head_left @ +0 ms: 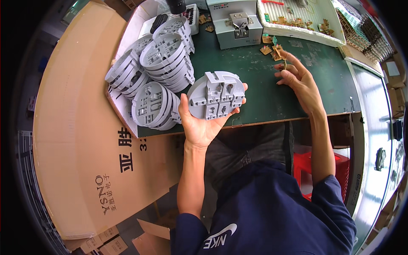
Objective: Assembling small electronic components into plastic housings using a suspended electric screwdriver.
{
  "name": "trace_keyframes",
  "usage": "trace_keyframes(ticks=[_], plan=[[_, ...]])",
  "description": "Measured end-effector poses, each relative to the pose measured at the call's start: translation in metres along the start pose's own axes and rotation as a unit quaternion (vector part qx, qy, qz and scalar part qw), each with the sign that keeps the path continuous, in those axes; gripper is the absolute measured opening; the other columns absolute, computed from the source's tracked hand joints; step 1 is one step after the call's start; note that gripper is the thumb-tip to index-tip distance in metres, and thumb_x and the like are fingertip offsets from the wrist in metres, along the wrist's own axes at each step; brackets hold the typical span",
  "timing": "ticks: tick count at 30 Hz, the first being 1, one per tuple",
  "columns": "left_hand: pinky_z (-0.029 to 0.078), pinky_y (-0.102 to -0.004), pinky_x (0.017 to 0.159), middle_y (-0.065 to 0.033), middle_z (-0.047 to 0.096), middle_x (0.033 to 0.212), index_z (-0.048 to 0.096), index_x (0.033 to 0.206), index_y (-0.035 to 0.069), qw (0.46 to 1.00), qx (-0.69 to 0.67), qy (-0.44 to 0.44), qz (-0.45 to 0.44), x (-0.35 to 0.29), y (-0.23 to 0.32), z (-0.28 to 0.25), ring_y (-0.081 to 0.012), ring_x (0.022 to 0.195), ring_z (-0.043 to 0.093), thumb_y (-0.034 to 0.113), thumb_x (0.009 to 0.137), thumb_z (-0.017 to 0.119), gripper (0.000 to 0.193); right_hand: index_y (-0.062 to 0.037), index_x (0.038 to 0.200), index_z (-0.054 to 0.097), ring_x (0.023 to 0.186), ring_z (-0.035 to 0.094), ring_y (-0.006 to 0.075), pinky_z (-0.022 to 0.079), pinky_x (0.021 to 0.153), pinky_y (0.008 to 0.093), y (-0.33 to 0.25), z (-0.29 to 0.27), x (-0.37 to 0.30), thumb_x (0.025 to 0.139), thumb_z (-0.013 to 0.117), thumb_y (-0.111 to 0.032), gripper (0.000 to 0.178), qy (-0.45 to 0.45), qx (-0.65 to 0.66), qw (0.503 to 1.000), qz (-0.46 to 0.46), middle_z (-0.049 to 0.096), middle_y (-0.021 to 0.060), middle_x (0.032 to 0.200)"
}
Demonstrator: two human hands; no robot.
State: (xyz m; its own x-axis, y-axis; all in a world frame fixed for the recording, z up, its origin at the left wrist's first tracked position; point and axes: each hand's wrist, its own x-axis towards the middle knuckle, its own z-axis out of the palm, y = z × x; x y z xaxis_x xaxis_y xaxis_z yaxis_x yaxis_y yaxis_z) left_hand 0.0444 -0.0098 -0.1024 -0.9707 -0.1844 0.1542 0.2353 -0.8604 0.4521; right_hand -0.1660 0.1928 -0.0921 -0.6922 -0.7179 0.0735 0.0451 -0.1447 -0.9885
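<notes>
My left hand (pixel 202 123) holds up a round grey plastic base (pixel 216 95) at the table's front edge. Its moulded slots and raised blocks face up, the thumb is on its left rim and fingertips show past the right. To the right, over the table, my right hand (pixel 297 78) has its thumb and index finger curled around a thin brass-coloured piece (pixel 285 64), too small to make out fully. Just beyond the index fingertip lie several small tan circuit boards (pixel 266 50) with green parts.
Stacks of similar grey bases (pixel 165 55) stand left on the green table (pixel 259 93). A grey metal machine (pixel 236 25) sits at the back, beside a white foam tray (pixel 301 32) of small parts. A large cardboard sheet (pixel 76 123) is at far left, a red stool (pixel 304 163) below the table.
</notes>
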Motion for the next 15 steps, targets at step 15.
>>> trace_keyframes(ticks=[15], plan=[[0.049,-0.0523,0.099,-0.0293,0.043,0.154,0.042,0.155,0.006,0.825,-0.155,0.245,0.486,-0.375,-0.060,-0.030,-0.0454,0.124,0.054,0.064,0.094,0.056,0.086,0.0033,0.144,0.055,0.115,0.063,0.0218,0.051,0.102,0.0347,0.041,-0.020,0.011,0.106,0.060,-0.022,0.046,0.010,-0.331,0.936,-0.118,0.067,0.0165,0.128]])
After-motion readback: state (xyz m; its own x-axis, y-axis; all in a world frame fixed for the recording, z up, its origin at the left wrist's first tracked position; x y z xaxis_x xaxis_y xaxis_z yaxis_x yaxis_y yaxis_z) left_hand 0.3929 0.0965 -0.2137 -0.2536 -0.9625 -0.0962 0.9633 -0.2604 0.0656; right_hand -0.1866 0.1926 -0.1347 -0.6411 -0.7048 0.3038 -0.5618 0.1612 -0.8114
